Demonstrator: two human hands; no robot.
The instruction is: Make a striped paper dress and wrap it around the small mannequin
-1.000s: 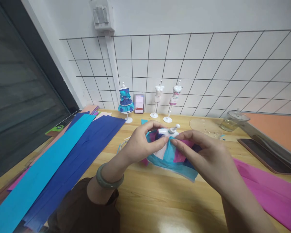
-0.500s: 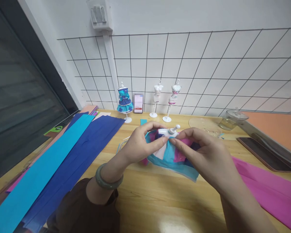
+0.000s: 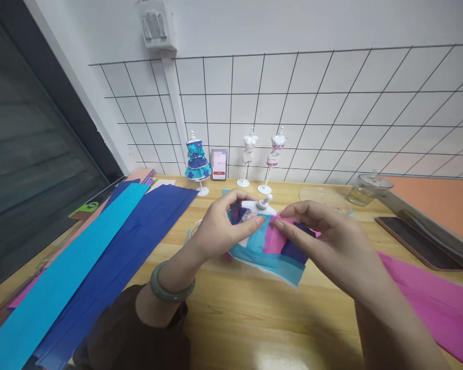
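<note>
A small white mannequin (image 3: 264, 205) lies tilted between my hands, its knobbed neck pointing up and away. Around it is a skirt (image 3: 268, 252) of teal, pink and dark blue paper or cloth pieces. My left hand (image 3: 226, 221) grips the mannequin and the skirt's upper edge, its thumb pressed on the teal piece. With thumb and index finger, my right hand (image 3: 316, 231) pinches the pink piece at the top edge. The mannequin's lower part is hidden.
Three mannequins stand at the back, one in a blue dress (image 3: 198, 162), beside an upright phone (image 3: 219, 165). Blue strips (image 3: 135, 226) lie left; a pink strip (image 3: 428, 303), a dark phone (image 3: 419, 244) and a glass pot (image 3: 366, 190) are right.
The mannequin has shifted a little left and turned, so more pink and dark blue shows. My right fingers have moved from the teal piece to the pink one.
</note>
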